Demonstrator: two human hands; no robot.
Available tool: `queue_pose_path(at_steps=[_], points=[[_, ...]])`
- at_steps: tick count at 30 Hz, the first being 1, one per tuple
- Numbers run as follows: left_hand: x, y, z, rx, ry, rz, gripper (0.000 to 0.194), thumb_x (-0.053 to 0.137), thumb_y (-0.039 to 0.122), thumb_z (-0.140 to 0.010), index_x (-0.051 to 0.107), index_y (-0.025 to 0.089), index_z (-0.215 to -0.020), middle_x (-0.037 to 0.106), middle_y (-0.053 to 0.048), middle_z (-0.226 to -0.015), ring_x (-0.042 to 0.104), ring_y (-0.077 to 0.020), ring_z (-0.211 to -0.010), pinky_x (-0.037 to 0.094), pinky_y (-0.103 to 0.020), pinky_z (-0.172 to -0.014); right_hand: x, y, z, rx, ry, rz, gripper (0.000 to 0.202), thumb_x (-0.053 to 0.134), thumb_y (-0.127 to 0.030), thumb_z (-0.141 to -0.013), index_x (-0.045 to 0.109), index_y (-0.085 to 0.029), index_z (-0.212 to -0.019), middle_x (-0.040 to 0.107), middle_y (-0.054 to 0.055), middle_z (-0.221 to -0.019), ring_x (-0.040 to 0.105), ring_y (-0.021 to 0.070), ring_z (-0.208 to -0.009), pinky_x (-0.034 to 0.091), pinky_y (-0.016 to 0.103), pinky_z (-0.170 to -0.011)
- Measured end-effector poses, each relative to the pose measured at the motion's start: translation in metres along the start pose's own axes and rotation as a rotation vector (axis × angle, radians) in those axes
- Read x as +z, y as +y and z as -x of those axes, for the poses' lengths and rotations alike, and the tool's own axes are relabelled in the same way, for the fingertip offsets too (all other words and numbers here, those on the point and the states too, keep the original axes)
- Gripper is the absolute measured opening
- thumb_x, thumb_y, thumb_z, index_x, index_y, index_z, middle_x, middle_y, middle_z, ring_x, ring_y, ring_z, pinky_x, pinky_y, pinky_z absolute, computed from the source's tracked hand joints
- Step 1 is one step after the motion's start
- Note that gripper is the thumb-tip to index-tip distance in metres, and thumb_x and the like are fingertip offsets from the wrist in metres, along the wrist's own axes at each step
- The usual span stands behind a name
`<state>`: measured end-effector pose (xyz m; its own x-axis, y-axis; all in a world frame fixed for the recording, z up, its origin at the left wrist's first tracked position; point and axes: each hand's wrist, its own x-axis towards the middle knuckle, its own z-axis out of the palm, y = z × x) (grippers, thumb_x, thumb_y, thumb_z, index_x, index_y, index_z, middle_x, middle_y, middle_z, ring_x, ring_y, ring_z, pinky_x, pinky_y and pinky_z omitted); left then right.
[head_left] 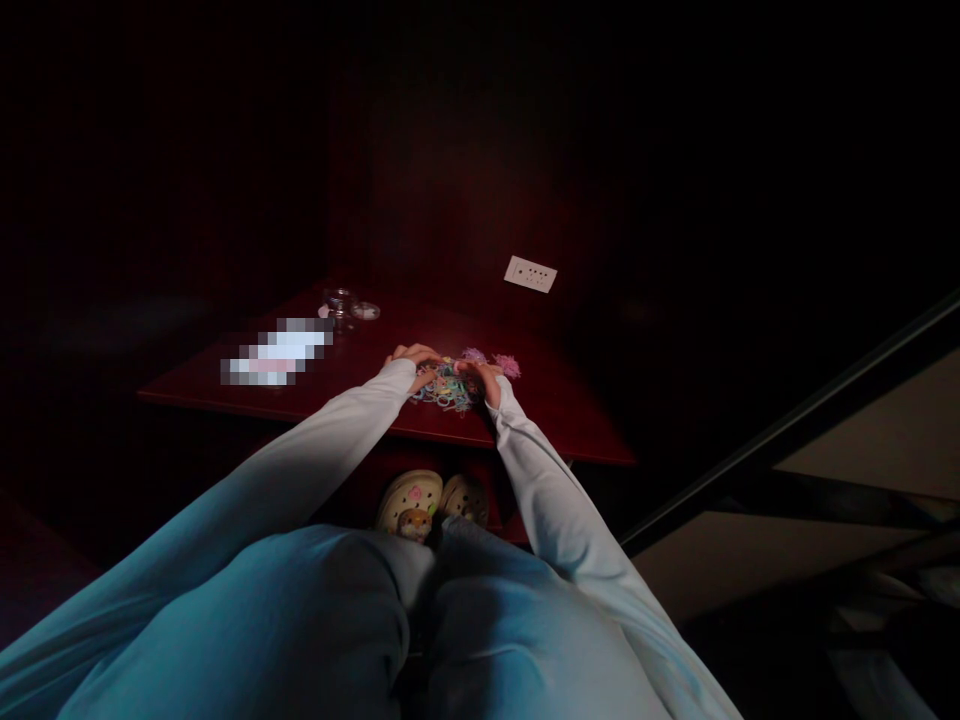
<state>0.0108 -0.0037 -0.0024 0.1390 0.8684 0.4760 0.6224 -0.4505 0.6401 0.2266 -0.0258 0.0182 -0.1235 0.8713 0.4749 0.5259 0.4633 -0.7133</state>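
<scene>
A pile of small multicoloured elastic hair ties (448,393) lies near the front edge of the dark red table. My left hand (417,356) rests at the left side of the pile, fingers stretched out and thumb apart. On the opposite side, my right hand (482,376) reaches over the pile with its fingers spread and bent slightly inward; the fingertips are partly lost among the ties. Just behind the right hand sit a pink fluffy piece (507,366) and a lilac fluffy piece (474,355).
A clear jar (339,308) stands toward the back left of the table (540,410), its round lid (366,311) beside it. A bright blurred-out rectangle (277,352) lies at the left. A white socket plate (531,274) is on the wall. Clogs (414,500) show below.
</scene>
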Motion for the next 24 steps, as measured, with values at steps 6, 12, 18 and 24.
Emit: queue_pose_path(at_steps=[6,12,18,24], points=[[-0.004,0.002,0.004,0.106,-0.051,0.057,0.034,0.068,0.027,-0.087,0.079,0.035,-0.118,0.071,0.001,-0.133,0.056,-0.0286,-0.120,0.040,-0.043,-0.109,0.002,-0.006,0.005,0.027,-0.107,0.077,0.036,0.055,-0.044,-0.102,0.086,-0.029,-0.093,0.074,0.000,-0.133,0.055,0.0254,-0.131,0.040,0.042,-0.120],[-0.012,0.005,0.008,0.148,-0.102,0.032,0.045,0.058,0.016,-0.087,0.077,0.037,-0.122,0.069,0.005,-0.139,0.055,-0.0278,-0.125,0.039,-0.044,-0.108,0.001,0.002,0.004,0.021,0.058,0.128,0.033,0.055,-0.034,-0.103,0.085,-0.023,-0.097,0.074,0.006,-0.125,0.057,0.0244,-0.126,0.037,0.043,-0.117],[-0.002,-0.004,0.000,0.110,-0.032,0.107,0.045,0.049,0.012,-0.086,0.078,0.030,-0.115,0.071,0.001,-0.133,0.057,-0.0273,-0.122,0.038,-0.046,-0.114,0.004,0.003,0.007,0.103,0.071,0.253,0.023,0.076,-0.045,-0.090,0.086,-0.027,-0.099,0.072,0.006,-0.120,0.052,0.0288,-0.124,0.035,0.044,-0.113],[0.014,-0.015,-0.009,0.049,0.053,0.141,0.042,0.047,0.010,-0.086,0.079,0.029,-0.105,0.074,0.000,-0.123,0.059,-0.0253,-0.115,0.038,-0.046,-0.114,0.005,0.001,0.011,0.085,0.012,0.266,0.027,0.077,-0.052,-0.088,0.087,-0.028,-0.097,0.069,0.007,-0.122,0.048,0.0296,-0.123,0.036,0.043,-0.109]])
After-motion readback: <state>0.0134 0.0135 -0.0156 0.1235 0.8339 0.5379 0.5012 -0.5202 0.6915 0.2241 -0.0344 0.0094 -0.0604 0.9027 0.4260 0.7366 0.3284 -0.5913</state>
